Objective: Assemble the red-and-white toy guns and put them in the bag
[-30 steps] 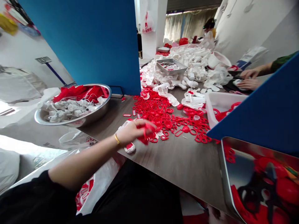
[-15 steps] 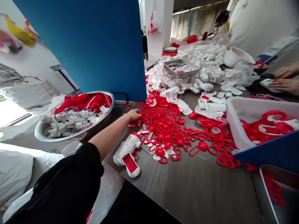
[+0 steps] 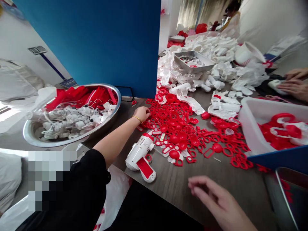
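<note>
My left hand point(image 3: 141, 115), with a gold bracelet at its wrist, rests at the left edge of a pile of small red plastic rings and parts point(image 3: 178, 123). Its fingers are curled down against the pile, and whatever they grip is hidden. In front of it, near the table edge, lies a white and red toy hair dryer point(image 3: 141, 150) with a red panel in its handle. To the right my right hand point(image 3: 218, 199) hovers over the bare tabletop, its thumb and loosely bent fingers apart and holding nothing.
On the left a metal basin point(image 3: 31, 138) holds white motor-like parts and red pieces. A blue board point(image 3: 96, 41) stands behind it. A white bin point(image 3: 250, 128) of red parts is at right; a metal tray point(image 3: 194, 68) sits among white shells. Another person's hands point(image 3: 297, 85) work at far right.
My right hand has come into view at the lower right. My left hand stays by the red pile, and the view has shifted slightly.
</note>
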A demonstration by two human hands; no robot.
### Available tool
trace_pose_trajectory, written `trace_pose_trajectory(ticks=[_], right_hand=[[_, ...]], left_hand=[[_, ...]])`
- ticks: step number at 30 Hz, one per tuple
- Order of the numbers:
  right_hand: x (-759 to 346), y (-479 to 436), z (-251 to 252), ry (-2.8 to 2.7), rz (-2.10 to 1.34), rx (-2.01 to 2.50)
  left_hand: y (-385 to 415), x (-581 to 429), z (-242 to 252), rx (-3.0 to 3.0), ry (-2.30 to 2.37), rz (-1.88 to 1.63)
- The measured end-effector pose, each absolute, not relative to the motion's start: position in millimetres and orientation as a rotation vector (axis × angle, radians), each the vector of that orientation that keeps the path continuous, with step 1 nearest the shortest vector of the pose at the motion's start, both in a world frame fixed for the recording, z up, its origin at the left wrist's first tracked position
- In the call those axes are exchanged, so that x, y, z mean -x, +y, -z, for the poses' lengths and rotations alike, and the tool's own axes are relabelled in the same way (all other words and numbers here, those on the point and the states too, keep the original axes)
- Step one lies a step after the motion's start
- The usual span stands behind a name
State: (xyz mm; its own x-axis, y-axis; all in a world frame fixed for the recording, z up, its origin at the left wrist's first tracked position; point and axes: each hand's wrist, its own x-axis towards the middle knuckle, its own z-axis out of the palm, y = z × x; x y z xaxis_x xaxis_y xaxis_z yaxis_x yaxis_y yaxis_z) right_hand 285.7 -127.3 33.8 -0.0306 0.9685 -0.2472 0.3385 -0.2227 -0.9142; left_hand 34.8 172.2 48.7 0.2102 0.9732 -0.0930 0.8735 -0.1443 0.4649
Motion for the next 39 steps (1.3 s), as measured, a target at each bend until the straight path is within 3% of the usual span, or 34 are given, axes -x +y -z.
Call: trace_pose_trajectory(ticks=[2,5,7,10,12,15,19,22,26,33,39], right_hand=[[-261.8,-76.8,-48.8,-1.533,-1.170,1.469],[-229.3,-16.9,-73.5,-1.641,-0.607,1.336],[-214.4,1.8,-86.6,-1.824,-0.485,1.119],[-203.7,-1.4,-97.2,-1.948,-0.618,0.996],[-203.4,-15.6,-97.0,-1.937,-0.745,0.993],[-212.3,-39.5,-81.9,-1.896,-0.861,1.047],[-230.8,-57.6,-35.9,-1.681,-1.036,1.482],[-234.8,-54.4,-6.3,-1.594,-1.091,1.608],[-228.6,-42.7,-3.0,-1.626,-0.847,1.525],[-228.4,-60.4,-28.2,-1.757,-0.874,1.344],[-234.3,-70.1,-32.7,-1.747,-1.073,1.311]], left_hand=[[153.4,-34.6,-62.6,-2.059,1.663,-0.457],[105.3,-32.6,-82.2,-1.976,1.475,-0.551],[68.6,-29.3,-89.9,-1.672,1.112,-0.533],[23.7,-21.3,-92.8,-1.194,0.776,-0.471],[3.3,-14.8,-91.5,-1.176,0.720,-0.380],[-14.4,-3.6,-88.7,-1.514,0.760,-0.408],[-10.1,3.2,-78.4,-2.312,1.046,-0.606],[10.0,-10.4,-64.8,-2.545,1.328,-0.243],[25.1,-31.8,-52.5,-2.493,1.507,0.043],[-7.8,-4.3,-51.2,-2.317,1.165,-0.511],[-25.4,4.3,-44.9,-2.167,1.039,-0.646]])
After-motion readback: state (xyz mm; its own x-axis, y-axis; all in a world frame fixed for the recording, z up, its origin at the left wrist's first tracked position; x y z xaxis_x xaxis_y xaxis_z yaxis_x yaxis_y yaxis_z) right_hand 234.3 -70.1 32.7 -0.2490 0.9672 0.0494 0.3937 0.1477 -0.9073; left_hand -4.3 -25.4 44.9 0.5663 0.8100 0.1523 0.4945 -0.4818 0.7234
